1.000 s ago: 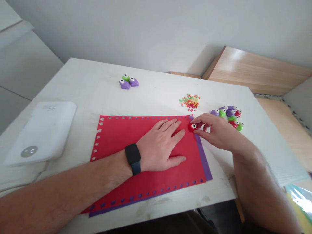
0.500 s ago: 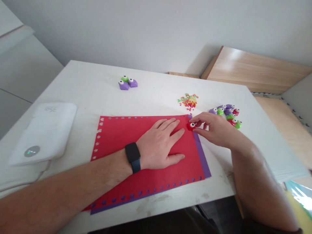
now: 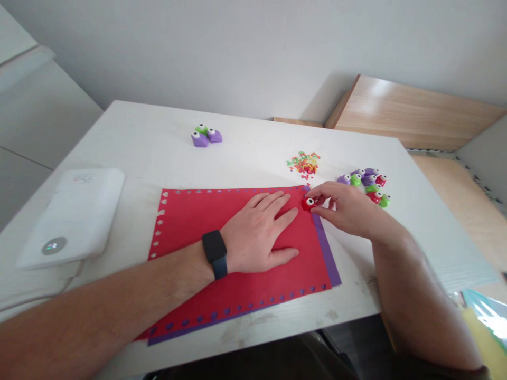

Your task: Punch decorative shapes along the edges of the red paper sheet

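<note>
Two hands share the work: our right hand [image 3: 348, 208] pinches the light, stiff red craft punch [image 3: 308, 203] by its sides at the corner of the red paper [image 3: 206, 216], while our open left hand [image 3: 257, 232] holds that flimsy sheet flat on the counter [image 3: 138, 137].

Bright, soft light, faint shadows, glare on the wooden panel [image 3: 396, 103], bowed edges.

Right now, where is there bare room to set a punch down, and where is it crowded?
Bare tabletop lies behind the red paper, around three punches left of the confetti, and right of the purple paper. Crowded: the paper's far right corner, where the right hand pinches a red craft punch beside the confetti and the cluster of punches.
</note>
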Tool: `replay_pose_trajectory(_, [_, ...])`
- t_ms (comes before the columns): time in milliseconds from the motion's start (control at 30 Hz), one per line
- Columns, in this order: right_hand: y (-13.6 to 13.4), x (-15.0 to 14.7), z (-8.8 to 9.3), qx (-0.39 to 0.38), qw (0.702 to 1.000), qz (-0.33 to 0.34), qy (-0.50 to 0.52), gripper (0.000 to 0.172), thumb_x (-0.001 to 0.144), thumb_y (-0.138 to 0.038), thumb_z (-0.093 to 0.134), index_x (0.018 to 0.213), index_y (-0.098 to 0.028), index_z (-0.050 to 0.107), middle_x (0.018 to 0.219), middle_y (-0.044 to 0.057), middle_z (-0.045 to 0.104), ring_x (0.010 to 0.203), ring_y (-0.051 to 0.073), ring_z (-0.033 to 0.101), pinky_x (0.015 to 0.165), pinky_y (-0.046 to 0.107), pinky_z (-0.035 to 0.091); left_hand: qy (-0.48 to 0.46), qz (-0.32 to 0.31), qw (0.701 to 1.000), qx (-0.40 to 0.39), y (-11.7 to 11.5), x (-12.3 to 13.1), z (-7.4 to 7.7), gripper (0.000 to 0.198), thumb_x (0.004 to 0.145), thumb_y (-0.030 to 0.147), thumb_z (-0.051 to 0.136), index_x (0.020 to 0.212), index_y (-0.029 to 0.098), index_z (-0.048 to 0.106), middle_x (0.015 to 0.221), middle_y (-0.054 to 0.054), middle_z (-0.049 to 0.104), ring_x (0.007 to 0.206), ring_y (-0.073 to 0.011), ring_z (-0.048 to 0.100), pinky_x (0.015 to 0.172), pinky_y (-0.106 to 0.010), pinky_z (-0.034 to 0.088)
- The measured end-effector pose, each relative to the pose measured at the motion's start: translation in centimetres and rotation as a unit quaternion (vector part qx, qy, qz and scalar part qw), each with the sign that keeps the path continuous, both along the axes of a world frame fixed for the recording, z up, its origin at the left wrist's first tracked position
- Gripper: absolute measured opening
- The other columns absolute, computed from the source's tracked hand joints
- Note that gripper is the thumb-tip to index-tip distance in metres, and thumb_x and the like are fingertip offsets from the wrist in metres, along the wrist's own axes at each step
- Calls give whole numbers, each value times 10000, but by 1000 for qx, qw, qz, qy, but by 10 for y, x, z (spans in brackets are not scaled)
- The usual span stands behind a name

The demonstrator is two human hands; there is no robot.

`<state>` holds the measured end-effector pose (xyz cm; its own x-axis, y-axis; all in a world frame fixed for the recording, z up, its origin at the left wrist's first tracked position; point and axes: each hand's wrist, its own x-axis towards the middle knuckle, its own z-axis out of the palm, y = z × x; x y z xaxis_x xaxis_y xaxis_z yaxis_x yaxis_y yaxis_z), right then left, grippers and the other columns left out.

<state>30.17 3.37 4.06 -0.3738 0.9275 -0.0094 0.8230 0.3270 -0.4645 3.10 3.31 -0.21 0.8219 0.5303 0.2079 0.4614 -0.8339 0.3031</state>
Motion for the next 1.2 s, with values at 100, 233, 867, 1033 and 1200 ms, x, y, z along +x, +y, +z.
replay_pose_trajectory(100, [0, 1, 1, 0, 1000, -2, -9, 194, 913, -192, 691, 1086, -237, 767, 1035, 52, 800, 845, 207, 719, 801, 355, 571, -1, 1, 1000, 0, 0, 0, 0, 741, 987, 637, 576, 1515, 117, 579, 1634, -254, 479, 1548, -410, 419, 1288, -586, 302])
replay_pose_trajectory(233, [-1, 3, 2, -5, 1000, -2, -10, 185, 908, -205, 701, 1079, -241, 762, 1043, 49, 800, 843, 205, 715, 792, 351, 569, 7, 3, 1000, -1, 0, 1, 0, 755, 989, 645, 564, 1526, 113, 571, 1646, -253, 463, 1559, -409, 405, 1295, -574, 292])
replay_pose_trajectory(867, [-1, 0, 1, 4, 1000, -2, -8, 181, 915, -198, 699, 1079, -230, 769, 1019, 47, 797, 859, 206, 718, 802, 340, 543, 12, 0, 1000, -1, 0, 0, 0, 762, 999, 653, 541, 1533, 110, 565, 1651, -259, 452, 1566, -409, 395, 1299, -574, 284])
replay_pose_trajectory(1033, [0, 0, 1, -1, 1000, -3, -3, 185, 917, -194, 700, 1086, -227, 768, 1028, 47, 796, 866, 207, 715, 794, 341, 535, 17, 0, 1000, 4, 0, 0, -1, 767, 1003, 664, 522, 1535, 114, 565, 1649, -260, 453, 1565, -412, 397, 1299, -574, 281])
replay_pose_trajectory(1200, [-1, -1, 2, 0, 1000, -2, -7, 174, 917, -188, 698, 1072, -230, 767, 1020, 44, 795, 841, 199, 707, 776, 330, 526, 16, 1, 1000, 6, 0, 1, -1, 769, 998, 667, 529, 1529, 112, 570, 1648, -260, 456, 1563, -414, 399, 1300, -573, 281])
